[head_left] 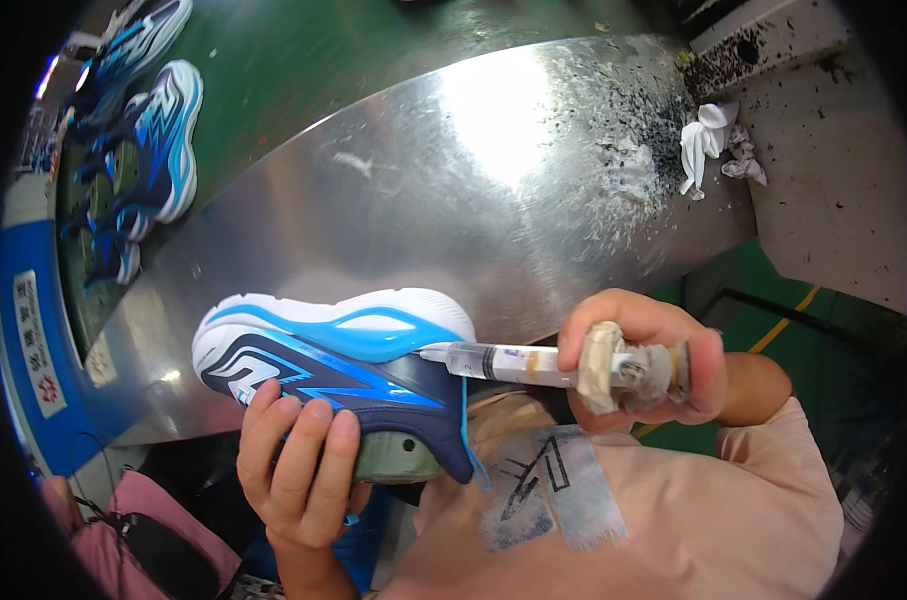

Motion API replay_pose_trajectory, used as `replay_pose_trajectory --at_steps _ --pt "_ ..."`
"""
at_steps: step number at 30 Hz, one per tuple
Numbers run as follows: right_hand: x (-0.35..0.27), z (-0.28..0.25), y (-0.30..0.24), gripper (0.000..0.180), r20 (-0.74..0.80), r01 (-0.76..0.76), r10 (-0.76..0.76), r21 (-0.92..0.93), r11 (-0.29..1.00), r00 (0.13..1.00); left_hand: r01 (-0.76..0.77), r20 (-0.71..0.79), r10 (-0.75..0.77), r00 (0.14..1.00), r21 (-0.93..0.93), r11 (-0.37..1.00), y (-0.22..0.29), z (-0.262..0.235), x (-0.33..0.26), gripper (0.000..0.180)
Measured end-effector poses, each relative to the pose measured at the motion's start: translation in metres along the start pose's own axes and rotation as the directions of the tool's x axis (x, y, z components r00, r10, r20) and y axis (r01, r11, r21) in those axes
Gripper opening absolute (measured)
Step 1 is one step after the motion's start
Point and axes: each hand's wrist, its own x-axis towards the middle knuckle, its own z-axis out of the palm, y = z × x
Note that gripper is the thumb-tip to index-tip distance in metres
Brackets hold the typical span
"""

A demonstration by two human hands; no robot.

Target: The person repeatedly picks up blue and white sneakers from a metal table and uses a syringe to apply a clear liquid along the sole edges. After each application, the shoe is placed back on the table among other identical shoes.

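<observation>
A navy and blue running shoe with a white sole lies on its side at the near edge of the metal table, a green shoe last filling its opening. My left hand holds it from below, fingers pressed on the upper. In my right hand is a syringe with a clear barrel and a grubby wrapped plunger end. Its tip touches or nearly touches the shoe where the blue sole edge meets the upper, toward the heel.
The shiny metal table is smeared with residue at its far right. Crumpled white tissue lies there beside a grey panel. More blue shoes stand on a green surface at the left. Another person's pink clothing shows at lower left.
</observation>
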Motion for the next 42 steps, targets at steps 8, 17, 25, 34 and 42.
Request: replay_pose_trajectory --at_steps 8,17,25,34,42 --pt "-0.006 -0.016 0.029 0.088 -0.105 0.104 -0.075 0.305 0.946 0.992 -0.27 0.145 0.277 0.95 -0.071 0.96 -0.042 -0.004 0.064 0.064" --pt "-0.016 -0.001 0.032 0.09 -0.302 0.317 -0.251 0.195 0.928 0.92 0.212 0.171 -0.218 0.961 0.052 0.976 0.037 0.011 0.099 0.055" --pt "-0.015 0.039 0.042 0.07 -0.366 0.455 -0.385 0.127 0.881 0.847 0.478 0.098 -0.486 0.869 0.093 0.873 0.064 0.006 0.122 0.046" --pt "-0.014 0.038 0.063 0.066 -0.376 0.49 -0.399 0.187 0.851 0.836 0.575 0.039 -0.575 0.817 -0.128 0.808 0.055 0.006 0.103 0.044" --pt "0.089 0.0 0.015 0.054 -0.081 -0.097 0.169 0.552 0.828 0.982 -0.079 -0.046 0.075 0.996 -0.087 0.993 -0.007 -0.008 0.017 0.024"
